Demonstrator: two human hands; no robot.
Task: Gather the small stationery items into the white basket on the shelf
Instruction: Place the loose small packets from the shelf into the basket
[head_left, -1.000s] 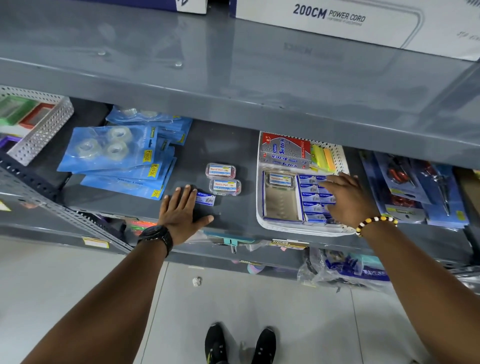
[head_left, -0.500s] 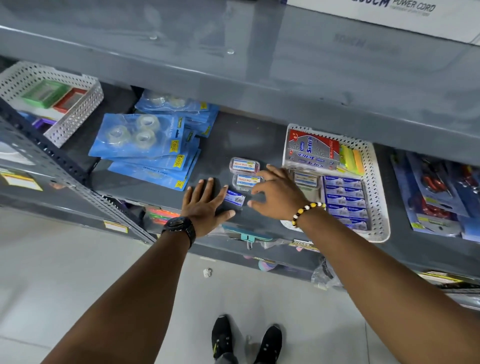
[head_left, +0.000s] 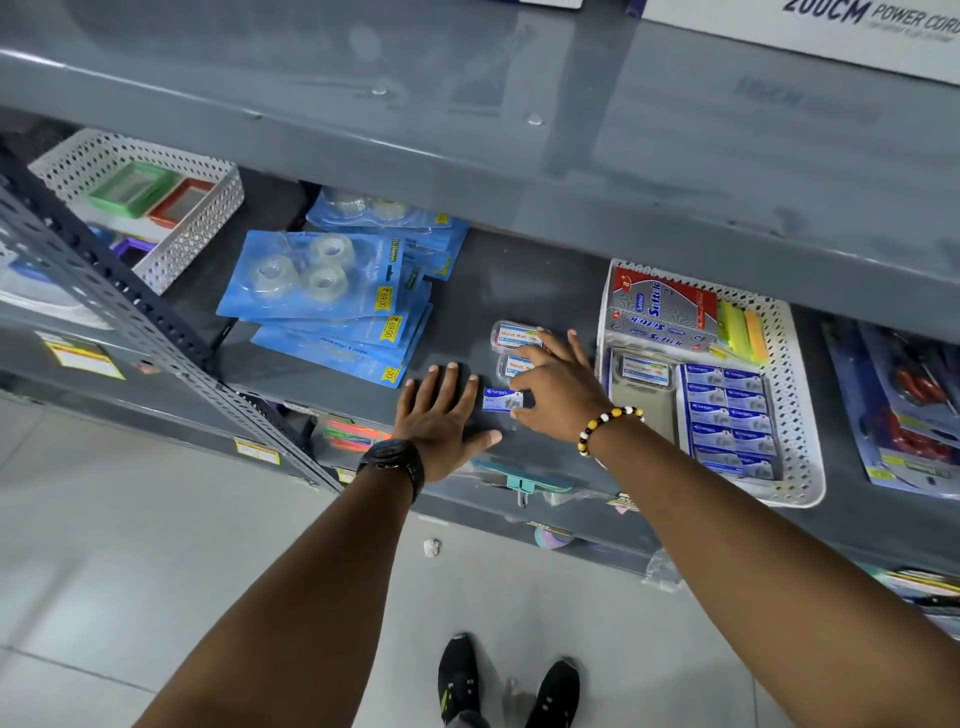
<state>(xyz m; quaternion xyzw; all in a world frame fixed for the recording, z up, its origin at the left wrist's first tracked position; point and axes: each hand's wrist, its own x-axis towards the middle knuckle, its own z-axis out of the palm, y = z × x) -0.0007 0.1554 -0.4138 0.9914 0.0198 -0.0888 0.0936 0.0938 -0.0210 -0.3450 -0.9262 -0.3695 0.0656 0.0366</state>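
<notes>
On the grey shelf a white perforated basket (head_left: 797, 395) at the right holds several small blue staple boxes, a clear case and a red-and-silver pack. Left of it lie two clear plastic cases (head_left: 514, 335) and one small blue box (head_left: 498, 400). My right hand (head_left: 553, 387) lies over the nearer clear case, its thumb and fingertips touching the blue box; I cannot tell whether it grips it. Just left of that box, my left hand (head_left: 441, 421) rests flat on the shelf, fingers spread.
A stack of blue tape blister packs (head_left: 322, 296) lies to the left. Another white basket (head_left: 171, 208) with coloured trays stands at the far left. Scissor packs (head_left: 904, 405) lie right of the basket. An upper shelf (head_left: 519, 130) overhangs.
My right hand has left the basket and moved left to the loose clear cases and small blue box. My left hand has stayed flat on the shelf.
</notes>
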